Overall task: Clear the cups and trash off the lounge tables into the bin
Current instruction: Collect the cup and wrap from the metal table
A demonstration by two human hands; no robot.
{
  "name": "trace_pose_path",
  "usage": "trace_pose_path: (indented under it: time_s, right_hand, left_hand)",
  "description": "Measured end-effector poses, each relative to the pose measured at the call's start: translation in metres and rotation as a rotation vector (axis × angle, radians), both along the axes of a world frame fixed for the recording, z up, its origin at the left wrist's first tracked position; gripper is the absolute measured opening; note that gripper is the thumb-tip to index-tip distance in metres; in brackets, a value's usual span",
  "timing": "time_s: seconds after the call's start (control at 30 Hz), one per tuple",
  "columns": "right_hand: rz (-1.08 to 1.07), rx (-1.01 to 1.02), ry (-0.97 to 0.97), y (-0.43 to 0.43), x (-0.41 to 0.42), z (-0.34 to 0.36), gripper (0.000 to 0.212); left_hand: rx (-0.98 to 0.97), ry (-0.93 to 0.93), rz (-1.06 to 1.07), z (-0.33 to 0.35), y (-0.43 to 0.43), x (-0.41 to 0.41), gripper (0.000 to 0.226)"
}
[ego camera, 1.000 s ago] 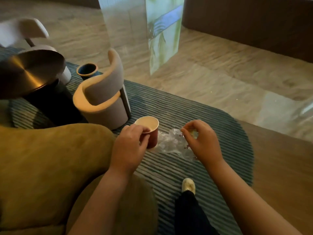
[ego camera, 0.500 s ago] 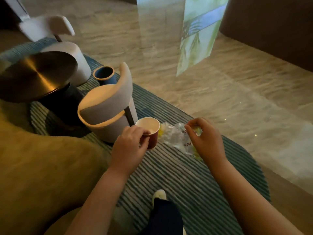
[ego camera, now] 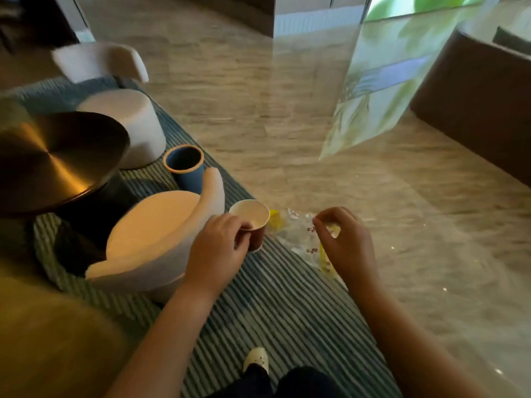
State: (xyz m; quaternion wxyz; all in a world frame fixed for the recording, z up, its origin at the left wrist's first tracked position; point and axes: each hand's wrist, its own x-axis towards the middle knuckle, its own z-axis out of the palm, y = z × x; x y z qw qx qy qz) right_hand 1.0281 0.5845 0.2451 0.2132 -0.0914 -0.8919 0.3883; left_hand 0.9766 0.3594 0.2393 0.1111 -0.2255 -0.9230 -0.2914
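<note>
Left hand: the left hand (ego camera: 218,248) is closed around the side of a small red paper cup with a pale inside (ego camera: 253,222), held upright at frame centre, above the striped blue-grey rug (ego camera: 275,305).
Right hand: the right hand (ego camera: 347,248) pinches a crumpled clear plastic wrapper with yellow print (ego camera: 301,239) between thumb and fingertips, just right of the cup.
Bin: a blue cylindrical bin with a tan rim (ego camera: 185,168) stands on the rug at centre left, behind the curved back of a cream round chair (ego camera: 161,239).
Surface: the round dark metal surface (ego camera: 54,156) at left looks bare.
Spill risk: I cannot tell whether the cup holds dregs; tilting it on the way could drip on the rug.
Drop risk: the wrapper hangs from a light pinch and could slip out.
Reach risk: the chair back stands between the hands and the bin, so a throw could miss.
</note>
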Motion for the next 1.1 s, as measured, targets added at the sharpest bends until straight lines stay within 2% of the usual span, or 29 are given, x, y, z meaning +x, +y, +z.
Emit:
trace_pose_path:
  time_s: [0.2, 0.3, 0.53, 0.9, 1.1]
  right_hand:
    - [0.053, -0.068, -0.002, 0.062, -0.129, -0.014, 0.009]
    - [0.143, -0.083, -0.028, 0.092, -0.211, -0.023, 0.010]
    - [0.403, -0.021, -0.074, 0.128, -0.387, -0.019, 0.013]
    - [0.717, 0.013, -0.183, 0.056, -0.614, -0.049, 0.014]
    - [0.778, 0.065, -0.213, 0.002, -0.733, -0.070, 0.021]
  left_hand:
    - [-0.048, 0.031, 0.078, 0.008, 0.052, -0.117, 0.013]
    - [-0.073, 0.081, 0.143, 0.008, 0.077, -0.175, 0.015]
    - [-0.106, 0.021, 0.362, -0.002, 0.114, -0.288, 0.011]
    - [-0.078, -0.094, 0.724, -0.038, 0.067, -0.425, 0.010]
    - [-0.038, -0.175, 0.762, -0.069, 0.015, -0.545, 0.005]
